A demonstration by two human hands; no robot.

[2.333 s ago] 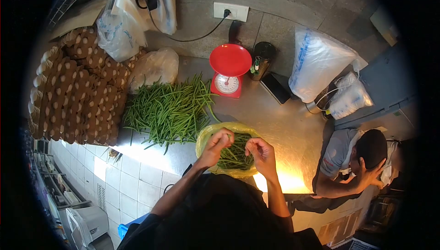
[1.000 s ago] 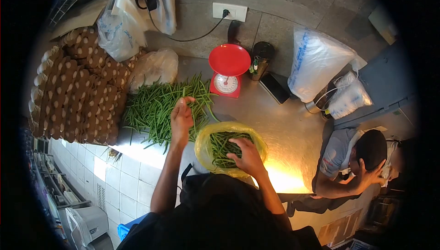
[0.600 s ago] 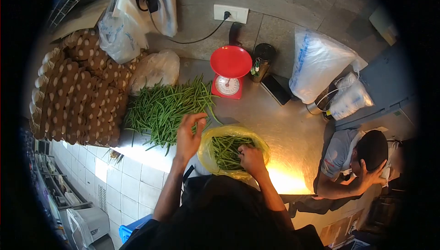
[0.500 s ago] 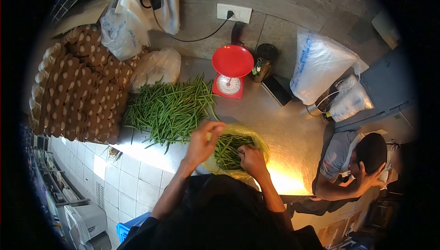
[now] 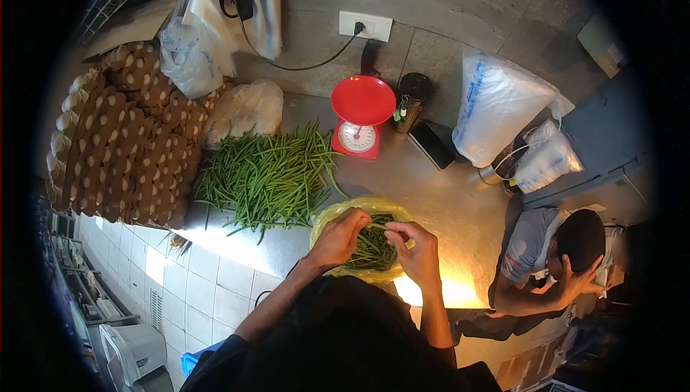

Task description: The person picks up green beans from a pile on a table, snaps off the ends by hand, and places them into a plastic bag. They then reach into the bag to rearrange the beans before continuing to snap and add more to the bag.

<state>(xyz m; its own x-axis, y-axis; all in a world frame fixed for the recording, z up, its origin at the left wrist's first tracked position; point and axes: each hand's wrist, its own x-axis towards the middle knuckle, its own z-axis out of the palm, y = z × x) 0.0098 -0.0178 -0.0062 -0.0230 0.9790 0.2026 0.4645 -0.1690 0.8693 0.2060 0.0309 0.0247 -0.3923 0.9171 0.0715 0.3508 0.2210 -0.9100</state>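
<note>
A heap of long green beans (image 5: 269, 173) lies on the metal table left of centre. Nearer to me is a yellow plastic bag (image 5: 323, 223), open at the top, with green bean pieces (image 5: 370, 248) inside. Above its left part, my left hand (image 5: 342, 237) is closed with fingertips pinched on a green bean. My right hand (image 5: 417, 248) pinches the bean's other side with thumb and forefinger, over the bag's right part. The bean (image 5: 377, 226) spans the small gap between both hands.
A red scale (image 5: 357, 137) stands behind the bag, with a dark cup (image 5: 413, 97) and phone (image 5: 433, 145) beside it. Stacked egg trays (image 5: 122, 155) rise at left. White plastic bags (image 5: 496, 108) are at back right. A person (image 5: 553, 255) sits at right, head on hand.
My left hand has moved right and down over the bag. My right hand has come up out of the bean pieces, and a bean now shows between both hands.
</note>
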